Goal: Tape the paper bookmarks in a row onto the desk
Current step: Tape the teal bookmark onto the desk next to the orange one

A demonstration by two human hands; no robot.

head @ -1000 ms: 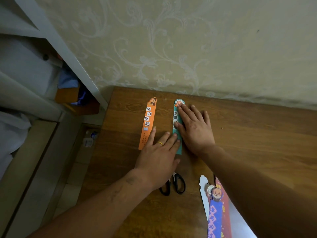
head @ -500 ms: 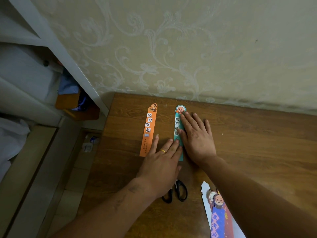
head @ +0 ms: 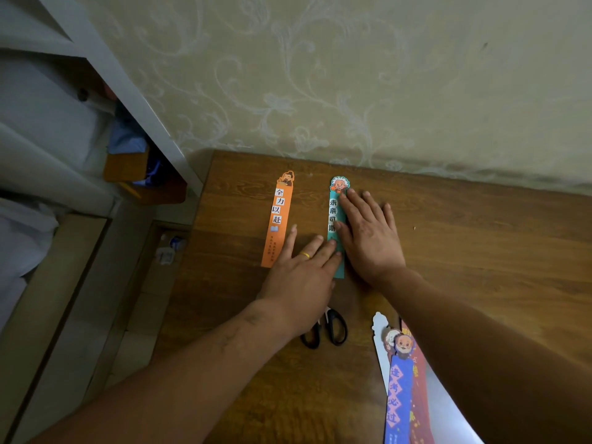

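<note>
Scissors (head: pixel 334 313) blades hidden under left hand (head: pixel 301 274); teal bookmark (head: pixel 333 213) half covered.

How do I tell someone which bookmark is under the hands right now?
Find the wooden desk against the patterned wall. Near its back left corner two bookmarks lie side by side; take the right one, under the left hand and right hand. It is the teal bookmark topped by a white-haired cartoon head, unlike the orange bookmark beside it.
</note>
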